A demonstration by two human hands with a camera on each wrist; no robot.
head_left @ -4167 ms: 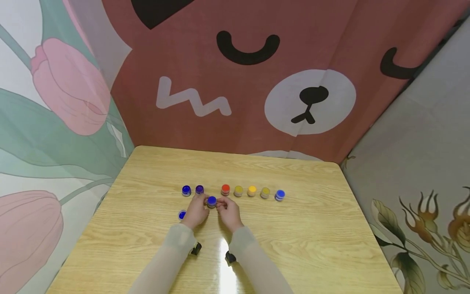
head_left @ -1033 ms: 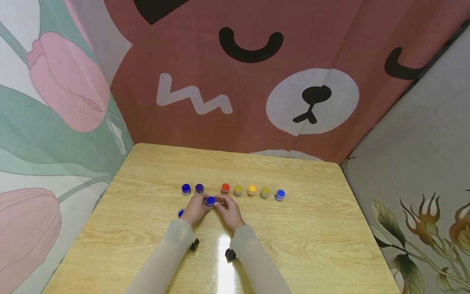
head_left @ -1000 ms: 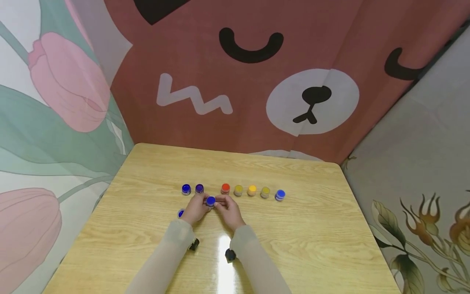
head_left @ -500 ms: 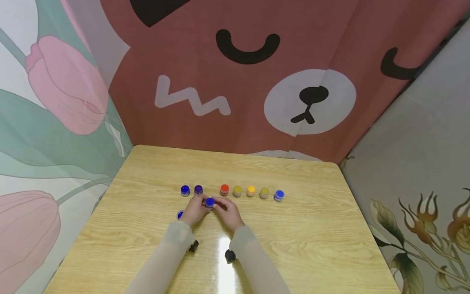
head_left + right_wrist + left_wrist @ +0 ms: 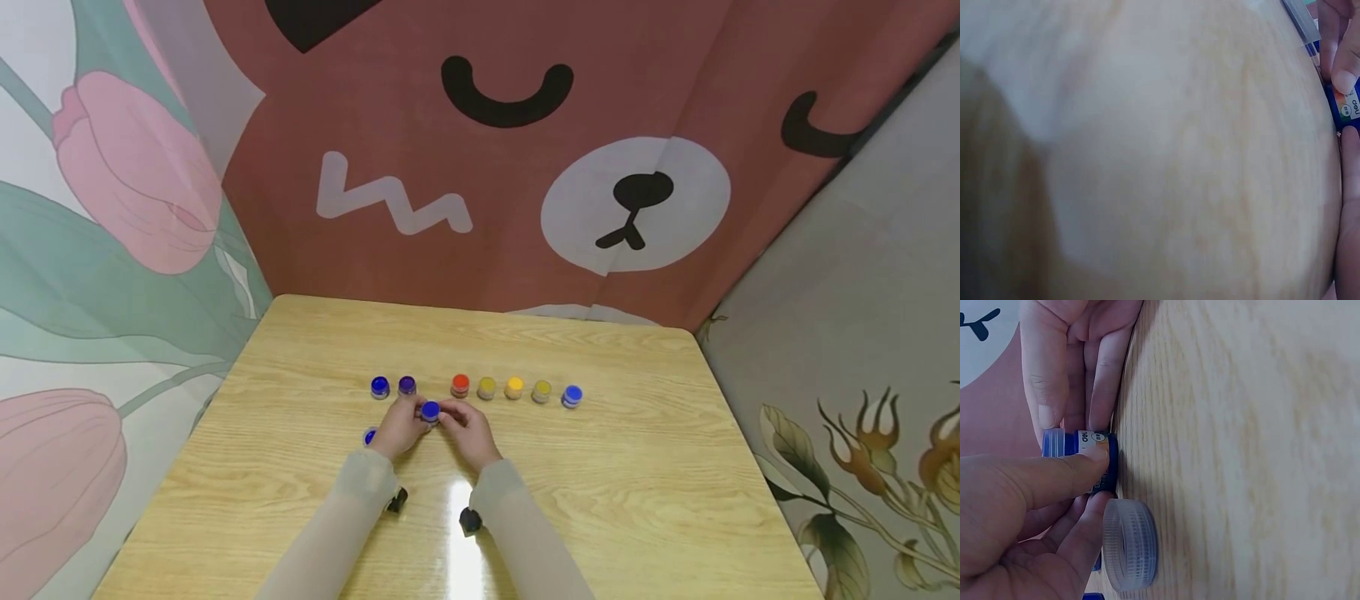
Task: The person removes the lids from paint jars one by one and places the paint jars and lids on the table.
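In the head view my left hand [image 5: 400, 428] holds a small blue paint jar [image 5: 430, 412] upright near the table's middle. The left wrist view shows my left thumb [image 5: 1066, 481] pressed across the jar's label, with fingers curled behind. A clear ridged lid [image 5: 1054, 442] sits on top of this jar. My right hand [image 5: 468, 432] pinches at the lid's rim from the right, thumb tip against it; its other fingers lie alongside the jar. A clear round cap [image 5: 1130, 545] lies on the table beside the left hand, partly covered by it in the head view.
Behind the hands stands a row of paint jars: dark blue [image 5: 380, 387], purple [image 5: 407, 385], red [image 5: 460, 385], olive [image 5: 487, 387], yellow [image 5: 513, 387], another olive jar [image 5: 542, 391] and lighter blue [image 5: 572, 396]. The wooden table [image 5: 637, 475] meets printed curtains [image 5: 495, 267].
Since the oldest frame, the right fingers have moved in closer around the held jar's lid. Over the last second both hands keep nearly the same place; the view shifts slightly.
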